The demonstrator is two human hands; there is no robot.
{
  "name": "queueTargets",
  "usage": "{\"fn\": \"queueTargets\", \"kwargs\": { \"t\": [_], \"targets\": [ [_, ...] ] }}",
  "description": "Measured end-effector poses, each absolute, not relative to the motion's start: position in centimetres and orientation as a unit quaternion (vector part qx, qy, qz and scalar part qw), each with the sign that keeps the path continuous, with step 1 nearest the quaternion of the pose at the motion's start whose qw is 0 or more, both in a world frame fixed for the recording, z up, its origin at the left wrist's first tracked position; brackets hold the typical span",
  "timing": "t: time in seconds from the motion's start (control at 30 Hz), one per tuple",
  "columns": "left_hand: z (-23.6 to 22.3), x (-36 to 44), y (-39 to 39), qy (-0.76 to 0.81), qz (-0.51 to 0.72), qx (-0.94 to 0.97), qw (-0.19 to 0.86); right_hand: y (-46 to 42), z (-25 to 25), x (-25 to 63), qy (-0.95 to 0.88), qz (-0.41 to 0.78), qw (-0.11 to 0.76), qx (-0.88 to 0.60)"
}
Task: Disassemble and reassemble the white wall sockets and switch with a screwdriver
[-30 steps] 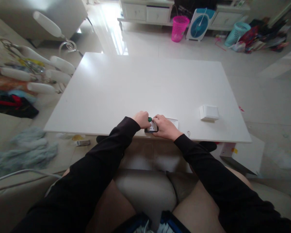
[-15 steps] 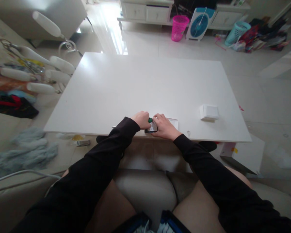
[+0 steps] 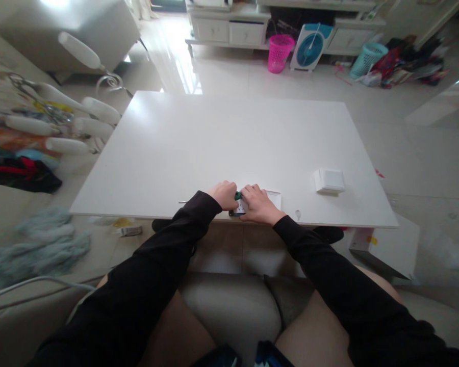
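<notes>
At the near edge of the white table, my left hand is closed around a screwdriver with a green handle; only a bit of the green shows, and its tip is hidden. My right hand grips a white wall socket with dark slots and a dark lower side, its fingers bent over the right part. Partly behind that hand lies a flat white cover frame. A thin metal rod pokes out left of my left sleeve.
A small stack of white square plates stands on the table's right side. Near the front edge lies a small clear bag. Beyond the table are a pink basket and a blue fan. White lamp arms flank the left edge.
The whole view has shifted slightly, so the table sits lower in it. Both hands stay at the socket, with my left hand still around the green handle.
</notes>
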State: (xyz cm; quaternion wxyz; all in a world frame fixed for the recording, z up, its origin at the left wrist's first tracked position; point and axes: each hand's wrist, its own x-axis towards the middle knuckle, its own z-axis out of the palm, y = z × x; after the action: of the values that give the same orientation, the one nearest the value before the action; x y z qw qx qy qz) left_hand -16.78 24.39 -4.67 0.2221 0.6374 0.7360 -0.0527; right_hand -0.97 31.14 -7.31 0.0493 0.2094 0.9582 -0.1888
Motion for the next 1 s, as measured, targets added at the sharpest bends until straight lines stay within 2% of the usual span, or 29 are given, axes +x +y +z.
{"fn": "queueTargets", "kwargs": {
  "t": [1.0],
  "targets": [
    [-4.77,-17.52,24.51,0.718,-0.054,0.641,0.265,30.63,-7.39,-0.80,0.958,-0.171,0.039,0.228]
  ]
}}
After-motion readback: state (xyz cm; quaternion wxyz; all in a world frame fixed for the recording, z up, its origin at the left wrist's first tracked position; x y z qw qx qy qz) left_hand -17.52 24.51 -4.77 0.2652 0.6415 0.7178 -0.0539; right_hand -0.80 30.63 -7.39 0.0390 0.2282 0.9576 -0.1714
